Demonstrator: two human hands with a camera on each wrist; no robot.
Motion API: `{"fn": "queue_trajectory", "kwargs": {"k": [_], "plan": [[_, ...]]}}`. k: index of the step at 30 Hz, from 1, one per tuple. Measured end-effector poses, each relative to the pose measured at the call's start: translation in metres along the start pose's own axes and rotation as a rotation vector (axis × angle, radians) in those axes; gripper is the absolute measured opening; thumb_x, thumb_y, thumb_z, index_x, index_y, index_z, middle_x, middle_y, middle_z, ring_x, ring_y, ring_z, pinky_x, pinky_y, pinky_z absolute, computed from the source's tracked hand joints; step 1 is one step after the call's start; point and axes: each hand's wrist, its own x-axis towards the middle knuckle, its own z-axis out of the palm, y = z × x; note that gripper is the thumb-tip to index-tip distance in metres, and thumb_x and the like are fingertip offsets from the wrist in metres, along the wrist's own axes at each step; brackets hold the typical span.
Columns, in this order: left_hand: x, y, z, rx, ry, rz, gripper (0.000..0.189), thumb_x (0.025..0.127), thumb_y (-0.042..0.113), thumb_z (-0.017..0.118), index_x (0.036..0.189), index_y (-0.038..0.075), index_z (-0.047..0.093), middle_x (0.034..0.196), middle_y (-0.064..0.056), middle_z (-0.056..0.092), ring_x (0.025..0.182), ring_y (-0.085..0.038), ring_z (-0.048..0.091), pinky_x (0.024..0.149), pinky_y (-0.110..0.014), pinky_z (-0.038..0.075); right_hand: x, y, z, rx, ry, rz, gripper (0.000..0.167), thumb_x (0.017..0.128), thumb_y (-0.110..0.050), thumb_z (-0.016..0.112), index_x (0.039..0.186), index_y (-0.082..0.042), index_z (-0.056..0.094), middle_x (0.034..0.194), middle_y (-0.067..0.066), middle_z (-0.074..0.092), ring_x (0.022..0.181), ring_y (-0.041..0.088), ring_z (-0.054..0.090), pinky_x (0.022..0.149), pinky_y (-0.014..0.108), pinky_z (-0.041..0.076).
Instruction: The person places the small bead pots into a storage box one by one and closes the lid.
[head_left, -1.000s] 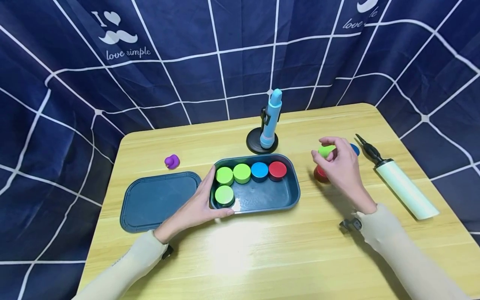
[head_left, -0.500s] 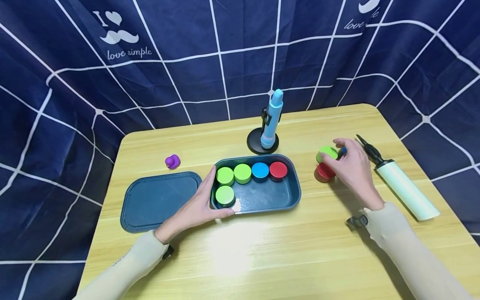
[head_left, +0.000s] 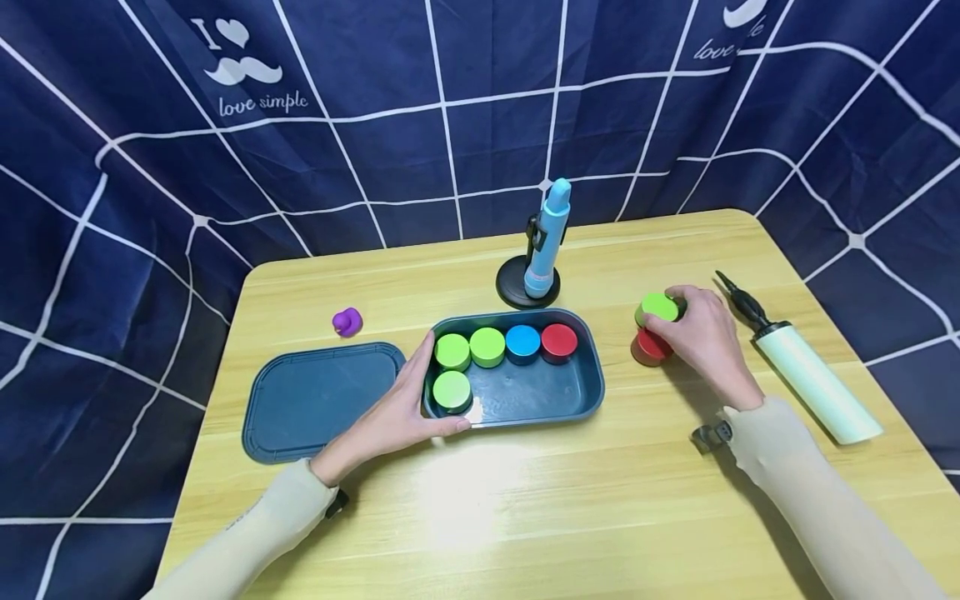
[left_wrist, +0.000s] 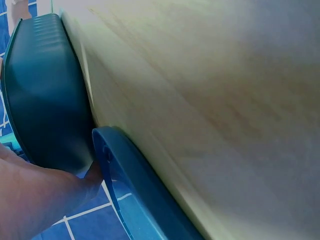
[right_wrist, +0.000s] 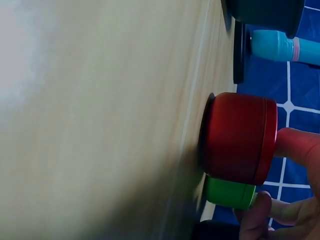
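My left hand (head_left: 401,408) holds the left end of a dark blue rectangular box (head_left: 540,404), thumb at its front side and fingers along its end. Inside stand round canisters: several green ones (head_left: 453,390), a blue one (head_left: 522,344) and a red one (head_left: 558,342). On the right, my right hand (head_left: 705,333) is down beside a green canister (head_left: 657,310) and a red canister (head_left: 378,229). Its thumb and fingers curve over the spot of another blue canister, now hidden under the hand; I cannot tell whether they pinch it.
A matching blue lid (head_left: 318,400) lies left of the box, with a purple duck (head_left: 347,322) behind it. A light blue cylinder (head_left: 551,237) leans on a black round stand (head_left: 510,283) behind the box. A pale green hand pump (head_left: 813,375) lies at the far right.
My right hand has moved right from above the green canister and come lower, uncovering the green and red canisters and covering the blue one. My left hand stays on the box.
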Motion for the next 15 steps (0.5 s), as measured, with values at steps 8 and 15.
{"fn": "queue_trajectory", "kwargs": {"k": [8,15], "plan": [[0.001,0.000,0.001,0.001,-0.001,-0.009,0.135,0.087,0.060,0.089,0.176,0.027,-0.007,0.182,0.002,-0.003,0.166,-0.026,0.004,0.126,-0.067,0.019,0.009,0.001,-0.001,-0.009,-0.031,0.016,0.070,0.098,-0.033,0.080,0.142,0.016,0.056,0.130,0.038,0.058,0.115,0.052,0.052,0.094,0.066,0.042],[0.001,0.000,0.000,-0.015,-0.003,-0.021,0.135,0.087,0.058,0.090,0.176,0.028,-0.007,0.182,0.003,-0.003,0.166,-0.025,0.004,0.126,-0.066,0.019,0.010,-0.005,0.000,0.025,-0.028,0.011,0.068,0.095,-0.031,0.080,0.143,0.012,0.059,0.134,0.037,0.058,0.119,0.051,0.051,0.096,0.063,0.041]]}}
